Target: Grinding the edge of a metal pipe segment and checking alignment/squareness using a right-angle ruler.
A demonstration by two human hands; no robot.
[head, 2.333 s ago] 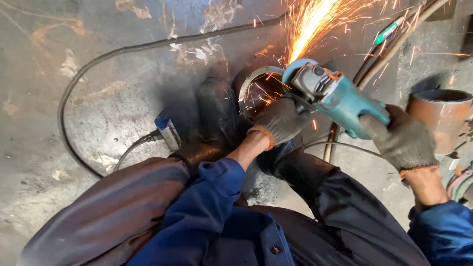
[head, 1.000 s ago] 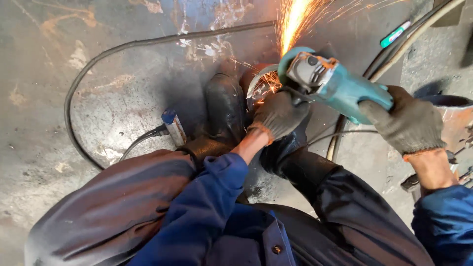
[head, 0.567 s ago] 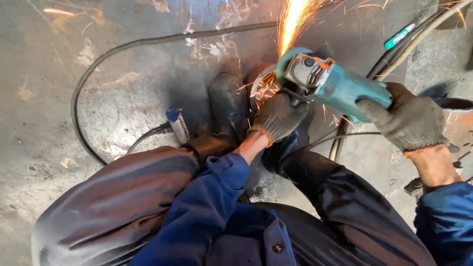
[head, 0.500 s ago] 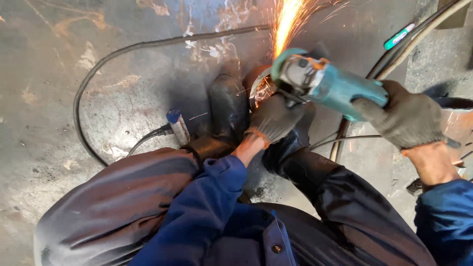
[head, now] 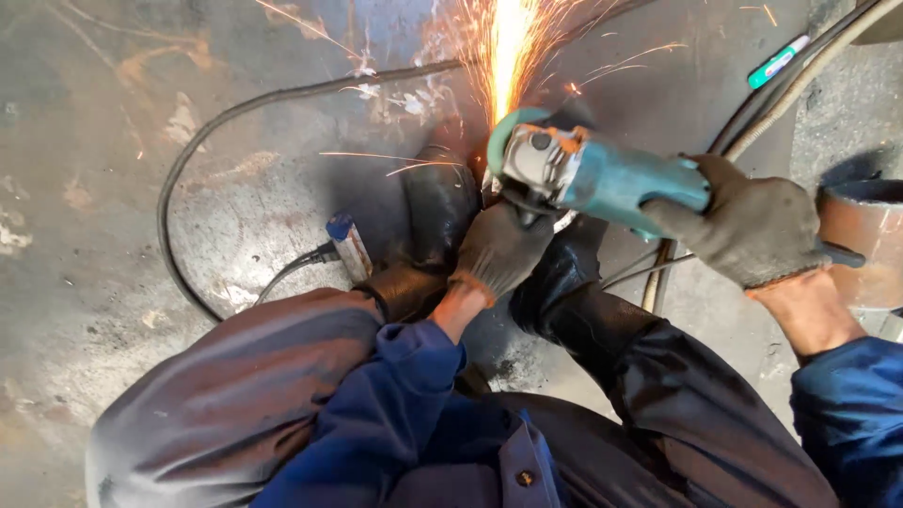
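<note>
Both gloved hands work together: the right hand (head: pixel 752 230) grips the teal angle grinder (head: pixel 602 179) by its body, while the left hand (head: pixel 503 249) grasps beneath its head, steadying it so sparks (head: pixel 503 47) fly far across the floor (head: pixel 113 141), away from the person.

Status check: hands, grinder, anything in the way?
Right hand grips the grinder body; left hand braces under its head. Sparks fly away from the person. Black boots sit close beside the disc; cable loops on the floor.
</note>
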